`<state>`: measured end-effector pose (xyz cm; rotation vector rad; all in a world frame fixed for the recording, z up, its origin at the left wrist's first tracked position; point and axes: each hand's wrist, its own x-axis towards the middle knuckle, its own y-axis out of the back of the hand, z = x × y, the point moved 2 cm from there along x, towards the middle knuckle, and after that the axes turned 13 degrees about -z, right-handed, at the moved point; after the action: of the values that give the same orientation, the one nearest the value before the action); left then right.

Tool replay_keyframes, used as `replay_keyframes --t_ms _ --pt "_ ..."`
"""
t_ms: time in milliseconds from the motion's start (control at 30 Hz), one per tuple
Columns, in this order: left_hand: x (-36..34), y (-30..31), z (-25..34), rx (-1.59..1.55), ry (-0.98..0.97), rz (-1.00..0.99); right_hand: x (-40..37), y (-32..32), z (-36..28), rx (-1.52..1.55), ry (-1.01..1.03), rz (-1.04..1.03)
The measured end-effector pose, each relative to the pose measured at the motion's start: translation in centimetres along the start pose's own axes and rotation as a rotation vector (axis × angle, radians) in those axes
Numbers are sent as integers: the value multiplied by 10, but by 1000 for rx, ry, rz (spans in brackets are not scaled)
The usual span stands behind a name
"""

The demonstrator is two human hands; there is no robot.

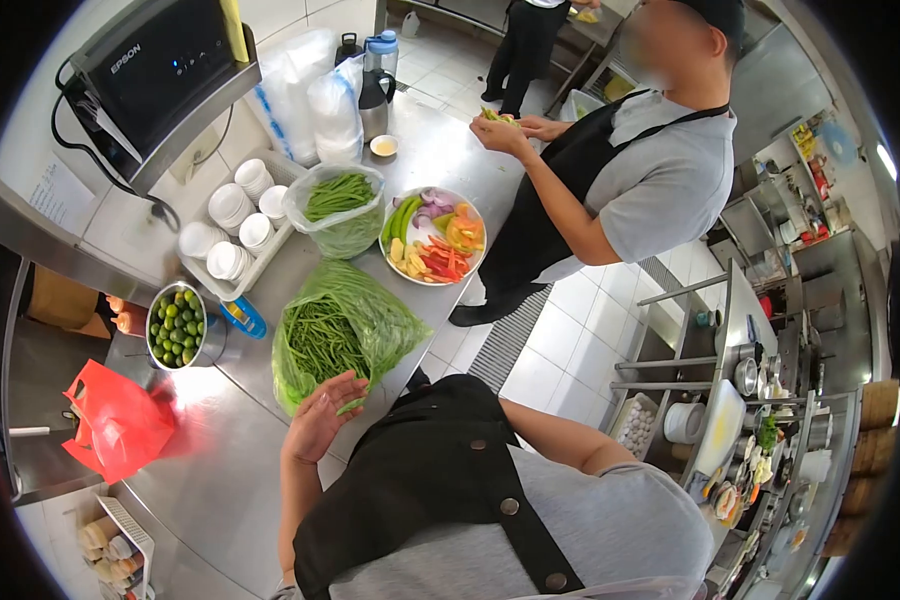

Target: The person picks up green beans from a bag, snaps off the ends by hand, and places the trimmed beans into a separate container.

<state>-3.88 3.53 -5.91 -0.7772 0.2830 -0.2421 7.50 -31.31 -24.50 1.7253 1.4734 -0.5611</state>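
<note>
My left hand [325, 418] is at the near edge of a green plastic bag [395, 325], with its fingers stretched out. A bit of green shows by the fingertips; I cannot make out whether it is the bag or a bean. Long green beans [320, 335] fill the open bag, which lies on the steel counter [232, 440]. My right forearm [570, 430] goes down behind my black apron [410, 470], and the right hand is hidden. Beyond the green bag stands a clear plastic bag [338, 238] with more green beans [338, 197].
A plate [417, 240] of cut vegetables sits at the counter edge. Left are a pot of limes [177, 325], a red bag [120, 420] and a tray of white cups [232, 208]. A co-worker [620, 170] across the corner holds some food in both hands.
</note>
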Motion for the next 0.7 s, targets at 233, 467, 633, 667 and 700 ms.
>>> replay_keyframes --t_ms 233,467,633,667,700 --pt "3 -9 -6 -22 11 -42 -7 -1 7 -19 -23 -33" --pt "3 -12 -7 -33 18 -51 -12 -2 11 -20 -35 -51" --pt "2 -9 0 -14 4 -34 -10 0 14 -19 -33 -61" --pt "2 -10 2 -7 1 -28 -11 0 16 -21 -32 -64" --pt "2 -10 4 0 -2 -25 -10 1 17 -17 -32 -61"
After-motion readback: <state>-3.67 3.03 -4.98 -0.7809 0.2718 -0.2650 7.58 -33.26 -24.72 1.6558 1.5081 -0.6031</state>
